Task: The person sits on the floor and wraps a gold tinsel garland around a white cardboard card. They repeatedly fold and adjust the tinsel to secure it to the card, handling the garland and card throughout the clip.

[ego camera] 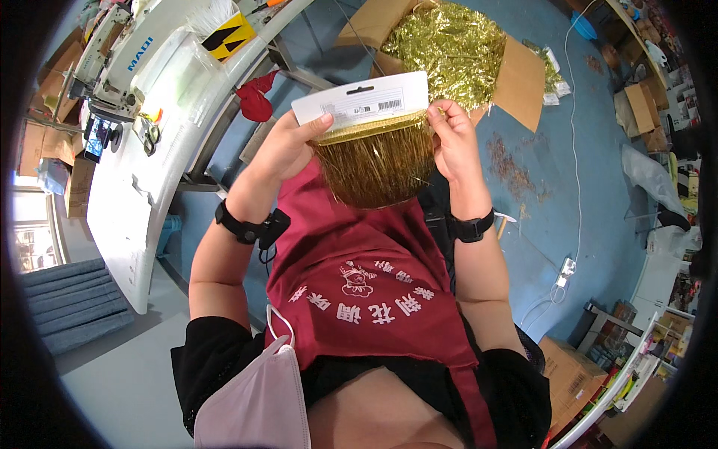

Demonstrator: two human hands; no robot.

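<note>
Between my two hands I hold up a gold tinsel fringe (376, 168) with a white header card (359, 101) along its top band. My left hand (286, 146) grips the left end, its thumb lying over the card's lower corner. At the other end, my right hand (454, 137) pinches the band between thumb and fingers. The card has a hanging slot and bears printing and a barcode. The strands hang down in front of my dark red apron (359, 241). Beyond my right hand stands an open cardboard box (521, 84) heaped with gold tinsel (449, 50).
On the left is a white work table (120, 207) with a sewing machine (132, 62), scissors (149, 137) and a phone on a stand (100, 136). Red cloth (257, 98) hangs by its edge. A white cable (572, 112) and a power strip (565, 272) lie on the blue floor (538, 230).
</note>
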